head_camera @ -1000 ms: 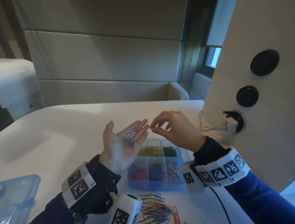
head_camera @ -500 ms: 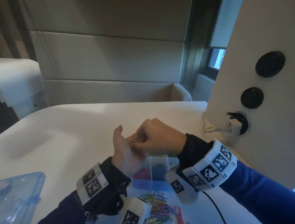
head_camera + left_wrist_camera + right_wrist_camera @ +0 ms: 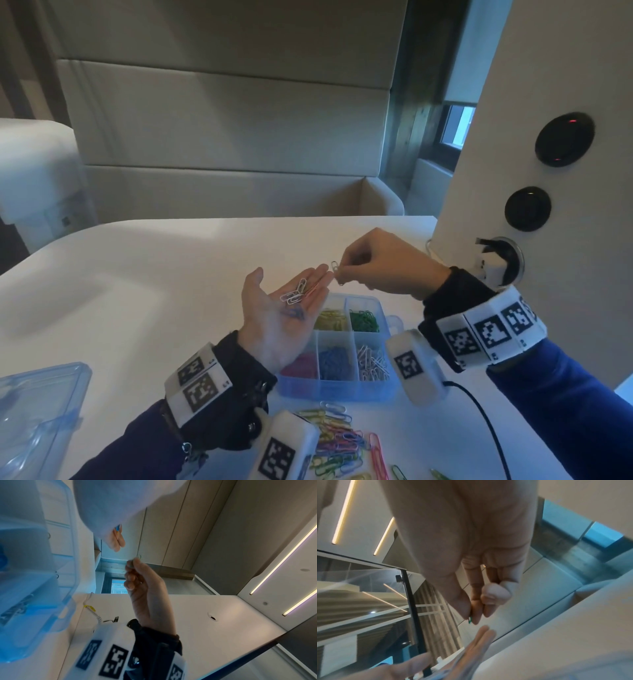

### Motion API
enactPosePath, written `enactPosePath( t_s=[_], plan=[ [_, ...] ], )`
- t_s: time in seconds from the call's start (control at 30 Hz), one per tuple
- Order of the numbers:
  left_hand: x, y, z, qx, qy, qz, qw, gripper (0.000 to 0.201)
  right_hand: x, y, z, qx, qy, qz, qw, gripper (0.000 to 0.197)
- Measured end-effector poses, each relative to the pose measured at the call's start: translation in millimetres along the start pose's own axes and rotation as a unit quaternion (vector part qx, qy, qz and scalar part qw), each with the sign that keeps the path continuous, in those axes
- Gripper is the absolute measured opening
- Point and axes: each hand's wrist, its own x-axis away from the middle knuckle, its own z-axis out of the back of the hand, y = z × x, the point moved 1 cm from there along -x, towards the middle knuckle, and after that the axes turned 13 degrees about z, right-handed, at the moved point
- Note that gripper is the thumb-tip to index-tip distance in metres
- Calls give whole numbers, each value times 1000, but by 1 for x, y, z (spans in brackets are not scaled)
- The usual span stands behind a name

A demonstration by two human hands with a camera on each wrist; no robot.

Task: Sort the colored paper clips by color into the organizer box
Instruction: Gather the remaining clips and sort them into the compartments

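Starting nearest: finding a tangled heap of unsorted paper clips (image 3: 342,442) lying on the counter (image 3: 154,291) at the front edge, mixing pink, yellow, green, blue and white. Reading them as thin bent wire loops with a smooth coloured coating, light and prone to hooking into one another.

Moving left: noting a clear bluish plastic lid (image 3: 37,411), hard and glossy, sitting apart from the rest.

Going on to the organizer box (image 3: 390,387), made of the same translucent blue plastic with straight dividers: seeing pink (image 3: 299,365), blue (image 3: 335,363) and white clips (image 3: 371,363) in the near row, yellow (image 3: 330,320) and green (image 3: 364,320) in the far row, each compartment holding one colour. Leaving the far-left compartment unjudged, being hidden behind the palm.

Judging the sort as well under way but not finished, going by the filled compartments and the heap remaining in front.

Rising above the box: finding the left hand (image 3: 281,308) lying flat and palm up, fingers straight, carrying a small batch of clips (image 3: 296,294), mostly white with some pink and blue.

Just beyond its fingertips: seeing the right hand (image 3: 383,267) pinching a single green clip (image 3: 470,620) between thumb and forefinger, the other fingers curling in, hovering over the far row.

Expecting this clip to be heading for the green compartment.

Ending farthest: taking in pale padded bench seating beyond the counter.
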Motion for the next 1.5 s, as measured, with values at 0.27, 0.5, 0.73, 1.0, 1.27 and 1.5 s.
enactPosePath(
  t_s=[0.27,0.5,0.73,1.0,1.27,1.5],
  plan=[
    [-6,-3,7,-41,6,25,999,80,7,27,-9,156,7,22,988,16],
    [-2,-7,4,-44,-33,53,997,85,1,8,-35,100,-20,297,950,22],
    [4,-12,-3,-14,-30,42,999,68,-8,6,-44,103,-12,313,944,7],
    [1,-13,-2,-24,-18,35,999,72,-7,7,-45,114,-38,322,939,7],
    [5,-8,-2,-39,-19,47,998,76,-4,12,-29,-150,21,210,966,6],
    [6,-6,-4,-74,-35,67,994,80,2,21,-12,-240,92,132,958,11]
  ],
)
